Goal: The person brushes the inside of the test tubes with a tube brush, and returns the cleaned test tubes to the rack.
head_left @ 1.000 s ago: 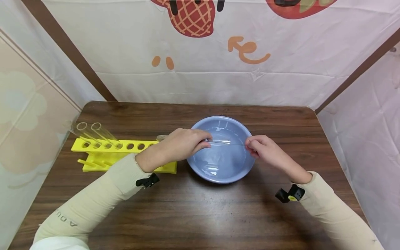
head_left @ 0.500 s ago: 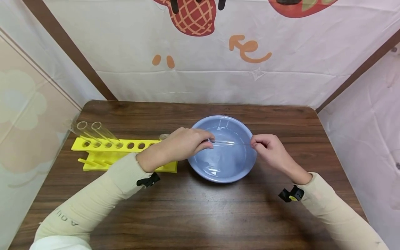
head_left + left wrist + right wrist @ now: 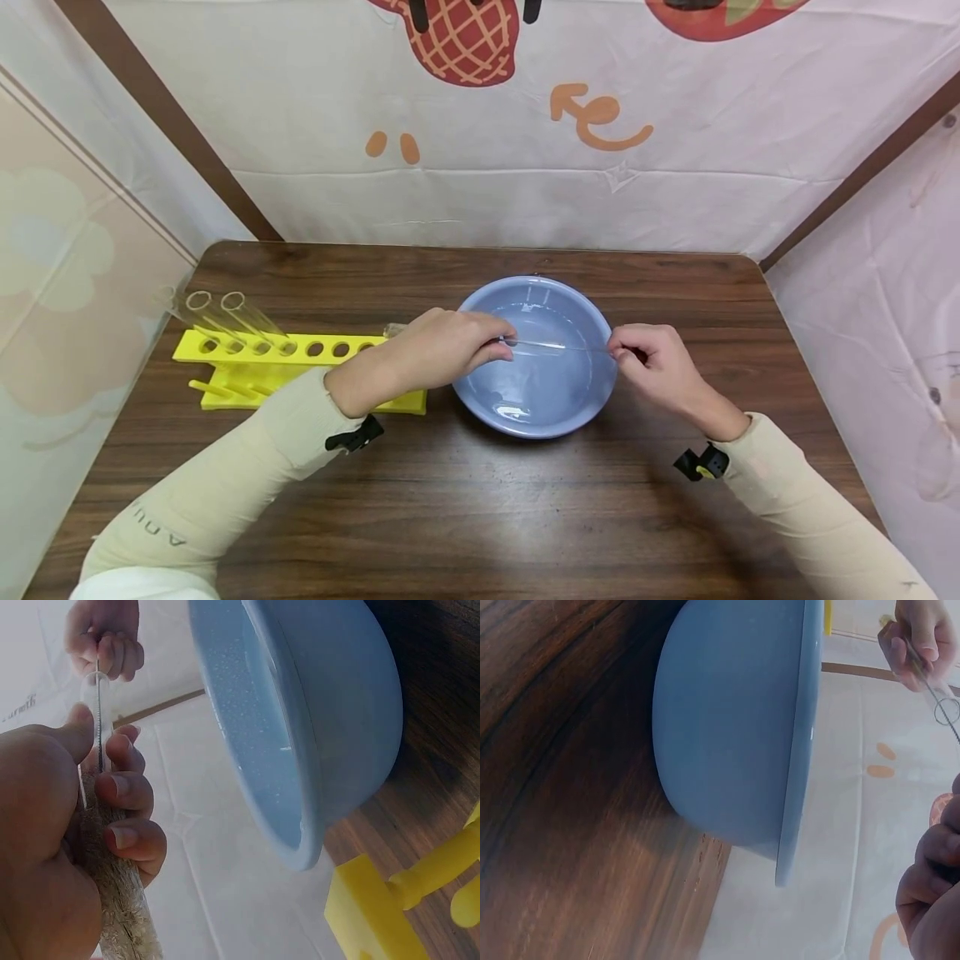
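Note:
My left hand [image 3: 438, 350] grips a clear glass test tube [image 3: 551, 344] that lies nearly level above the blue basin [image 3: 534, 433]. The tube's mouth points right. Inside it sits a test tube brush [image 3: 124, 904], its pale bristles packed toward the closed end in the left wrist view. A thin twisted wire handle [image 3: 98, 727] runs out of the mouth. At the basin's right rim my right hand [image 3: 660, 367] pinches the far end of that wire with curled fingers. The basin holds clear water beneath the tube.
On the left stands a yellow test tube rack [image 3: 300, 359] with pegs along its base. Several glass tubes [image 3: 251, 317] lean in its left holes, and my left forearm covers its right end. Patterned cloth hangs behind the wooden table [image 3: 480, 508].
My right hand has moved a little to the right, away from the left hand, with more wire showing between them. The left hand holds the tube in nearly the same place.

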`<move>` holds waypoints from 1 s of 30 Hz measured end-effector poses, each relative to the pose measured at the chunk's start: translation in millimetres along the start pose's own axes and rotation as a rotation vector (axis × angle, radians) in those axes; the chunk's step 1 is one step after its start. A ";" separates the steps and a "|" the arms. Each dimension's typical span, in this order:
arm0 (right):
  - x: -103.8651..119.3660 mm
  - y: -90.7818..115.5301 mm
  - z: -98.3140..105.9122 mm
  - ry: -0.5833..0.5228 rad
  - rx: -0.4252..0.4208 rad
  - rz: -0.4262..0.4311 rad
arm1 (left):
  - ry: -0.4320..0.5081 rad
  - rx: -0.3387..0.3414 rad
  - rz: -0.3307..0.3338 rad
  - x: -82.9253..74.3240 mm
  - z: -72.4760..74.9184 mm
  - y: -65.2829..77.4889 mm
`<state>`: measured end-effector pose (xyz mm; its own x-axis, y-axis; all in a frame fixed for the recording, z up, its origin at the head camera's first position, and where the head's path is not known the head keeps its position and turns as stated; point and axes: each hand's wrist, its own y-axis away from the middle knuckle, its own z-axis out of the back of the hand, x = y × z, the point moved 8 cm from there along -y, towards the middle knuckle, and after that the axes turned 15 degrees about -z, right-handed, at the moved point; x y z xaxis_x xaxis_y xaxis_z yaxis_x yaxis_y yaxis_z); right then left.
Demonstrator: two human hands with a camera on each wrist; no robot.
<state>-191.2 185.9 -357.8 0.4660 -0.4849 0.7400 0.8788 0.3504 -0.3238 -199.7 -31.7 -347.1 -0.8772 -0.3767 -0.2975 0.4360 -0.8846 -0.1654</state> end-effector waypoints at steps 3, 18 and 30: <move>1.3 1.0 1.9 0.016 -0.003 0.040 | -0.001 -0.006 -0.002 -1.2 0.9 1.3; 2.6 7.0 17.2 0.272 -0.045 0.187 | 0.005 -0.006 0.035 9.8 1.2 9.4; 4.5 16.4 36.7 0.472 -0.133 0.330 | -0.009 -0.023 0.017 9.2 3.5 16.3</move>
<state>-178.5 218.8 -338.1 0.6851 -0.6825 0.2548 0.6709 0.4546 -0.5859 -201.4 -50.6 -349.2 -0.8716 -0.3941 -0.2916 0.4551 -0.8716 -0.1825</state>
